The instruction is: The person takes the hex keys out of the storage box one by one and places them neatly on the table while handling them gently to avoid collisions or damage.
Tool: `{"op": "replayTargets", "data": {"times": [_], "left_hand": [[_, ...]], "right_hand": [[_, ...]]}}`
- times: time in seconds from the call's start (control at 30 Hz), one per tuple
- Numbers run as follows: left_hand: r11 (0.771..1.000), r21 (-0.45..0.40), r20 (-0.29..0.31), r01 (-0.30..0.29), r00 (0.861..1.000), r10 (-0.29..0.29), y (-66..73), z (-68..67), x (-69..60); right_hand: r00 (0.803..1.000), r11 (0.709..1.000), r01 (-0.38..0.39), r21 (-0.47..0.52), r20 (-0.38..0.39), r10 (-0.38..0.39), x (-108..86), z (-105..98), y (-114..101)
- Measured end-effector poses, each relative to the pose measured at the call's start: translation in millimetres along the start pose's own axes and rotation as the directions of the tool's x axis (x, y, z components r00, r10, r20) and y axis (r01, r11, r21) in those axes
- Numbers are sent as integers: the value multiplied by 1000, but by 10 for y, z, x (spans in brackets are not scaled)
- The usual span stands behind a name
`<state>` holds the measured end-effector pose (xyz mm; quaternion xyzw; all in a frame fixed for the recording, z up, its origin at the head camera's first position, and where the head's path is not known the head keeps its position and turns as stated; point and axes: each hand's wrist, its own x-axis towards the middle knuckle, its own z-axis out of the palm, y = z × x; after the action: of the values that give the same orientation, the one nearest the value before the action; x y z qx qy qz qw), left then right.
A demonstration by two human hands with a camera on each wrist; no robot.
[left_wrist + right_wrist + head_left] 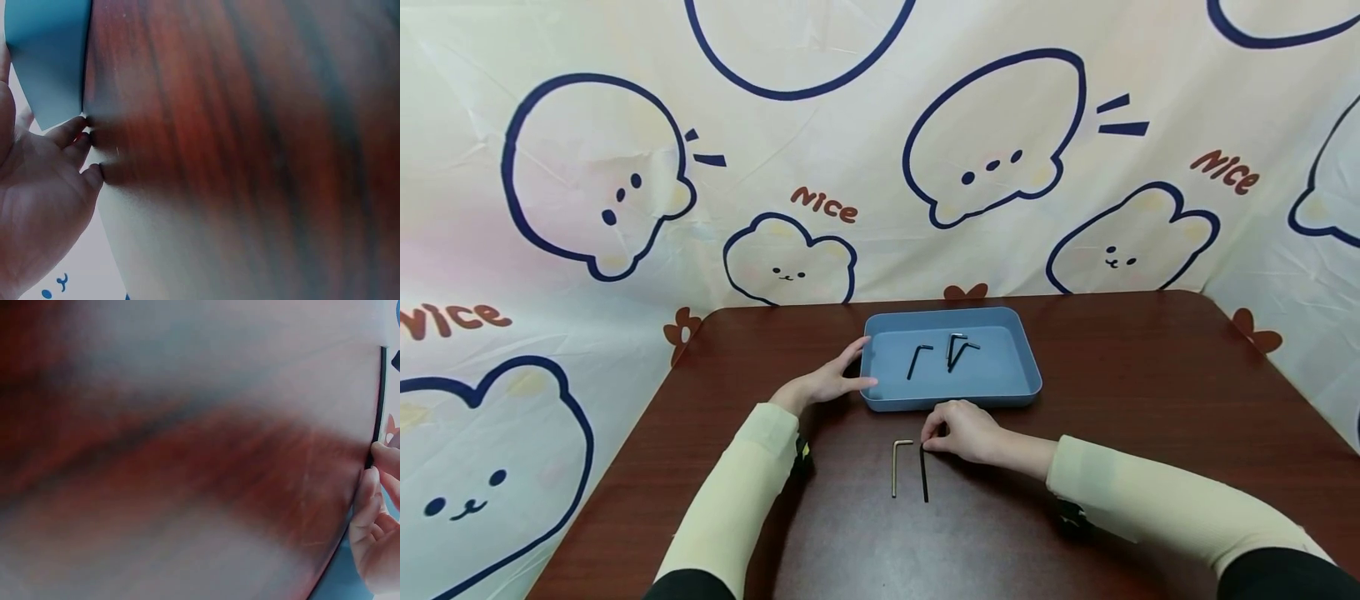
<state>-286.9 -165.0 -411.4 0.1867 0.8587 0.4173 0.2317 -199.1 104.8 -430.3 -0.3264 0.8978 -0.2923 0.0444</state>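
In the head view my right hand pinches one end of a black hex key between thumb and fingers, just in front of the tray. Its long arm points toward me; the bent end is hidden by the fingers. In the right wrist view the black hex key sticks out from the fingertips. A brass-coloured hex key lies on the table to its left. My left hand touches the left side of the blue tray, thumb and forefinger spread along the rim. Its other fingertips rest on the table.
Inside the tray lie three black hex keys: one alone at the left, two crossing near the middle. Dark brown table surrounds the tray. A patterned cloth hangs behind and beside the table.
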Motion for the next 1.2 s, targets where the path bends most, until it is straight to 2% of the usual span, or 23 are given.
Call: {"op": "replayTargets", "data": {"times": [0.27, 0.63, 0.87, 0.97, 1.07, 1.2], "left_hand": [[1000, -2, -1, 3, 1000, -3, -4, -8, 7], [1000, -2, 5, -8, 1000, 8, -22, -10, 7], [1000, -13, 19, -2, 1000, 3, 23, -7, -13], [1000, -18, 31, 10, 999, -9, 132, -12, -75], [1000, -23, 32, 19, 999, -18, 232, -18, -129], [999, -26, 17, 34, 999, -33, 151, -5, -73]], "right_hand": [[1000, 1000, 17, -7, -8, -17, 9, 9, 16], [999, 999, -21, -28, -46, 20, -1, -43, -55], [999, 997, 17, 70, -29, -15, 19, -190, -107], [999, 994, 48, 97, -19, -47, 47, -265, -121], [999, 989, 47, 138, -3, -48, 81, -343, -148], [998, 982, 63, 178, 8, -65, 144, -436, -145]]}}
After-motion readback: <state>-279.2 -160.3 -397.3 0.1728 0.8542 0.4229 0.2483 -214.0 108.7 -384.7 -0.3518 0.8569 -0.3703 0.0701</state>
